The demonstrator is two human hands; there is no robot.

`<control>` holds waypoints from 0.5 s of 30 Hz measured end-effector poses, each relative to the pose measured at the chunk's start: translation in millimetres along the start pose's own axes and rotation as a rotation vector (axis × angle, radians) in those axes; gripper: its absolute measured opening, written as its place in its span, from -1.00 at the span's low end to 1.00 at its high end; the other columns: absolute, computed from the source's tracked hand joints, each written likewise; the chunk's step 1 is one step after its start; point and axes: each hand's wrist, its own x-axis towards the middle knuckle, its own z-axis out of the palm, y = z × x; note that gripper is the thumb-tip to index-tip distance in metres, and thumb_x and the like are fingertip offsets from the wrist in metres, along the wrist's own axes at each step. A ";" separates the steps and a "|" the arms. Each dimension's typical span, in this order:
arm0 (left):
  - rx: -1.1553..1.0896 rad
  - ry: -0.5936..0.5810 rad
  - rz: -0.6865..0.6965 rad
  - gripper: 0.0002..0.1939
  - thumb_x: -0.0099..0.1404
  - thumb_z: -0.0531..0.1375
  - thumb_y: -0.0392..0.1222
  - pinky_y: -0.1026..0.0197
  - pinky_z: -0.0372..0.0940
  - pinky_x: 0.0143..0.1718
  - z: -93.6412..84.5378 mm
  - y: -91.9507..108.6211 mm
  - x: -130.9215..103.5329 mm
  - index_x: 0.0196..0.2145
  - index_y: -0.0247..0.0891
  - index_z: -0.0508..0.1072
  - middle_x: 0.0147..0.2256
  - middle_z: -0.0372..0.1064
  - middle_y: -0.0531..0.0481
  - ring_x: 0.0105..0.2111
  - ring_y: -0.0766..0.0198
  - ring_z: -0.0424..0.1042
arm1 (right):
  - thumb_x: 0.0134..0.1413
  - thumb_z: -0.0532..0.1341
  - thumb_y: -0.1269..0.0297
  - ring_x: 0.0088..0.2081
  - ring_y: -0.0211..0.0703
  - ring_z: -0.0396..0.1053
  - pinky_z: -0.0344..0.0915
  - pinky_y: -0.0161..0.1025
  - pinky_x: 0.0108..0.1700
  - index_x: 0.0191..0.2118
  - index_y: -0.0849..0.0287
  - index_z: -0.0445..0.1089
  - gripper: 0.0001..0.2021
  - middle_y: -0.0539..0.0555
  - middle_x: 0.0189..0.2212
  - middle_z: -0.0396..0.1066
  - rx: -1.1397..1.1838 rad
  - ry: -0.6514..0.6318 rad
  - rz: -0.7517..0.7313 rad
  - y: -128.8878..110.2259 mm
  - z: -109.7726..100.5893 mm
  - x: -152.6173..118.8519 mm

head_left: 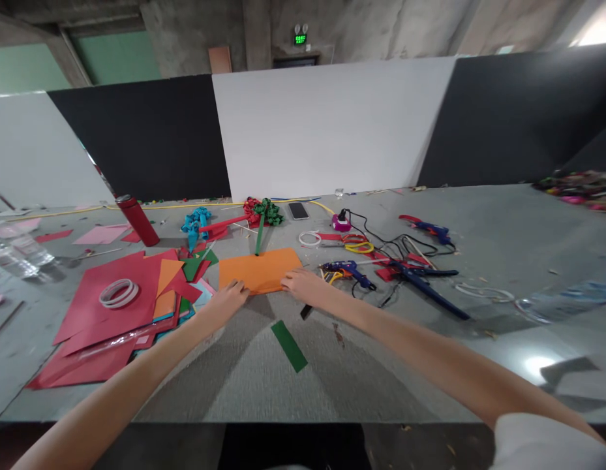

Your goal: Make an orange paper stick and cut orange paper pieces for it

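Observation:
An orange sheet of paper (261, 269) lies in front of me, its near edge apparently folded or lifted. My left hand (233, 295) has curled fingers on its near left corner. At the near right corner my right hand (297, 282) grips the same edge, fingers closed. Just behind the sheet lie paper flowers, a green one (267, 212) and a red one (251, 207), with rolled stems; a blue one (196, 222) is farther left. A green paper strip (289, 346) lies nearer me. Right of my right hand rests a blue glue gun (349, 269).
Red paper sheets (94, 300) with white tape rolls (119, 294) spread at left, near a red bottle (137, 220). Dark-handled scissors (424, 287), a second glue gun (430, 228), cables and a purple socket (340, 222) crowd the right. A phone (298, 210) lies behind.

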 end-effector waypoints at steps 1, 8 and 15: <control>0.001 0.000 0.003 -0.67 0.22 0.14 -0.56 0.09 0.29 -0.06 -0.6 0.3 0.1 -0.10 -0.32 0.43 -0.06 0.35 -0.24 -0.06 0.03 0.35 | 0.36 0.15 0.30 -0.20 -0.08 0.43 0.21 -0.20 -0.09 -0.16 0.24 0.49 -0.82 0.17 -0.26 0.48 -0.001 0.005 -0.008 0.5 0.2 0.8; 0.024 0.008 0.004 -0.68 0.23 0.13 -0.56 0.11 0.29 -0.08 0.4 0.9 0.8 -0.10 -0.33 0.43 -0.08 0.36 -0.22 -0.06 0.04 0.35 | 0.34 0.18 0.28 -0.20 -0.09 0.44 0.21 -0.23 -0.12 -0.19 0.22 0.49 -0.84 0.14 -0.28 0.47 0.043 0.005 0.024 3.7 3.3 4.2; 0.024 0.040 0.018 -0.67 0.24 0.10 -0.56 0.09 0.31 -0.06 9.5 -1.3 1.2 -0.09 -0.31 0.41 -0.10 0.37 -0.21 -0.06 0.04 0.36 | 0.33 0.13 0.45 -0.19 -0.08 0.44 0.23 -0.20 -0.12 -0.15 0.25 0.46 -0.85 0.18 -0.26 0.48 -0.030 0.003 -0.033 1.5 -2.0 -0.8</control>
